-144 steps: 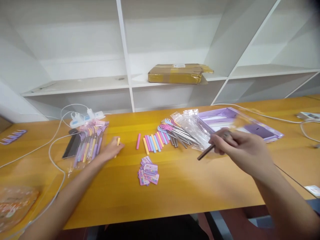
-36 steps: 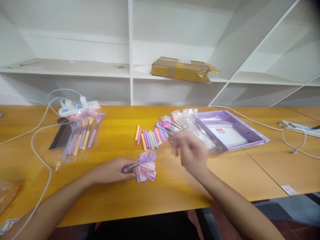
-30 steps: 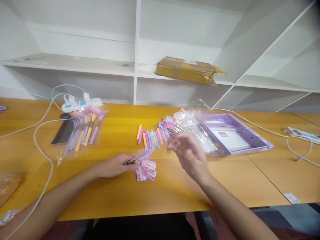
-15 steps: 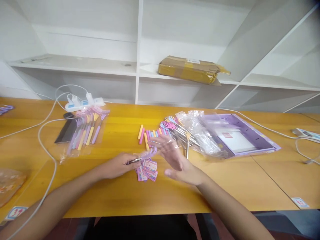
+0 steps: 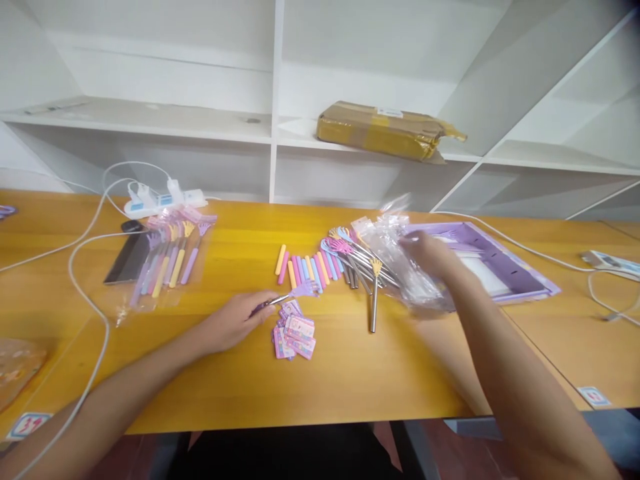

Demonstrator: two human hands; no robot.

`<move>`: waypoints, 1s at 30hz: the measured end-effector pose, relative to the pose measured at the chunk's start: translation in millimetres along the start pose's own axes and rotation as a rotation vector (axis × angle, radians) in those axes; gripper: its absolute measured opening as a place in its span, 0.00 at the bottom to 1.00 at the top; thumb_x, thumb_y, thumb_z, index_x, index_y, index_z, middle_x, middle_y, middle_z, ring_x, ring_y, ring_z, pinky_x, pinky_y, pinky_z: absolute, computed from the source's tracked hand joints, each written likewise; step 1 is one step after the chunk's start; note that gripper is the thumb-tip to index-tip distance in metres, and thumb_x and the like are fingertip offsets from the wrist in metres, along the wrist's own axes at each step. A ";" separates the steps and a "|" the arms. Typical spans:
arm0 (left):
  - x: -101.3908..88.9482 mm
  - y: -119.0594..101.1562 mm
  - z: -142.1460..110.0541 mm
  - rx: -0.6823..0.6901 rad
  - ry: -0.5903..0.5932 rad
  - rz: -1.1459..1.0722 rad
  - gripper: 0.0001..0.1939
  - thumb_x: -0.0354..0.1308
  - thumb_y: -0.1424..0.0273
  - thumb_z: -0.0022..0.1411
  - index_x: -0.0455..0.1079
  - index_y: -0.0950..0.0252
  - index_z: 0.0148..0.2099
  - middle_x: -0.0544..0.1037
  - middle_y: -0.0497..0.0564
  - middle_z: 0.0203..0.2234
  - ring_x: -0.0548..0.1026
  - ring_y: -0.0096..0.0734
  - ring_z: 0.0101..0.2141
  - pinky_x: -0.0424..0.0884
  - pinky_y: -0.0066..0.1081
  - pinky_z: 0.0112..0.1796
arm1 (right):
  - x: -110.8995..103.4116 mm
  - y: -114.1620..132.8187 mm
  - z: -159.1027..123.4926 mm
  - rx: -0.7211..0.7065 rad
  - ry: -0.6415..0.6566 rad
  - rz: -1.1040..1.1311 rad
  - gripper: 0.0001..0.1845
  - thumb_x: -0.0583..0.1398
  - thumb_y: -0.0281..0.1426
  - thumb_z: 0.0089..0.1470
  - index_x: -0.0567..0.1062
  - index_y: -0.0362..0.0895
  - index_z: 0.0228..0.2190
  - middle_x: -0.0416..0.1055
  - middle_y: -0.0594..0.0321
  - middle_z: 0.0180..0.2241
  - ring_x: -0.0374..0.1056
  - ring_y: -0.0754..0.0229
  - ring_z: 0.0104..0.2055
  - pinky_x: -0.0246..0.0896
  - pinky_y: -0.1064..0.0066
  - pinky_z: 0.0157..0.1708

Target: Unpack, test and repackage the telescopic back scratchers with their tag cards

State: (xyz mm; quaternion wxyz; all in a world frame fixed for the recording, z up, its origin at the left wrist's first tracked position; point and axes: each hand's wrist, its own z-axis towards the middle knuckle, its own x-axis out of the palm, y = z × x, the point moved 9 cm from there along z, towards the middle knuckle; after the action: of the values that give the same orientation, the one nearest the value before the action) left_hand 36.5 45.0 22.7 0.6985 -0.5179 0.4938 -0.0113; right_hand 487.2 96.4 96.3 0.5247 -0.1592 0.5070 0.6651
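My left hand (image 5: 245, 320) is closed around a back scratcher (image 5: 303, 289) with a purple hand-shaped head and a metal rod. Just below it lies a small pile of pink printed cards (image 5: 299, 330). Over on the right, my right hand (image 5: 425, 252) is closed at the heap of clear plastic bags (image 5: 417, 283), pinching the film; its fingertips are partly blurred. Between the hands rest a row of coloured handle tubes (image 5: 305, 268) and a bunch of metal back scratchers (image 5: 357, 250) with coloured heads. One with a yellow head (image 5: 375, 293) lies apart from the bunch.
Finished-looking scratchers in clear bags (image 5: 173, 257) lie at left beside a dark phone-like slab (image 5: 123, 260). Behind them sits a power strip (image 5: 193, 199) with white cables. A purple tray (image 5: 525, 280) stands at right. A taped carton (image 5: 380, 130) rests on the shelf.
My right hand has moved right, from near the cards to the plastic bags, and part of the film now stands up. My left hand still holds the purple back scratcher, slightly raised.
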 end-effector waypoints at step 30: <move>12.1 -36.6 -19.6 0.483 -0.366 0.862 0.18 0.48 0.77 0.77 0.69 0.62 0.32 0.70 0.47 0.19 0.66 0.29 0.21 0.54 0.32 0.23 | 84.7 221.1 -235.8 -0.163 0.801 0.924 0.30 0.53 0.48 0.73 0.56 0.47 0.22 0.50 0.70 0.22 0.47 0.66 0.24 0.45 0.69 0.26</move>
State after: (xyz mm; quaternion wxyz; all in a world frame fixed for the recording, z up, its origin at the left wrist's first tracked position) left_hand 47.1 7.8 41.8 0.8139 -0.0853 0.5154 0.2543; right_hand 188.0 -42.3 42.9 -0.0627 -0.2005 0.6287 0.7487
